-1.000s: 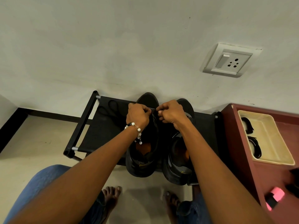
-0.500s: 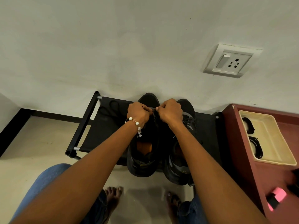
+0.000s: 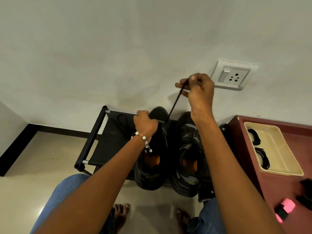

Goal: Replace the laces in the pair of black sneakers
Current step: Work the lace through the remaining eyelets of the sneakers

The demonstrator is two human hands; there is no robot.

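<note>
The right hand (image 3: 198, 89), raised toward one o'clock, pinches a taut black lace (image 3: 175, 102) running down to the left sneaker (image 3: 152, 159). The left hand (image 3: 145, 123) grips that sneaker's front, fingers curled. The right sneaker (image 3: 189, 154) stands just beside it on the black rack (image 3: 108, 141).

2 black sneakers (image 3: 168, 149) (orange insoles), black lace (image 3: 175, 100), maroon cabinet (image 3: 297, 186), cream tray (image 3: 280, 149), white-beaded bracelet (image 3: 143, 138)
</note>
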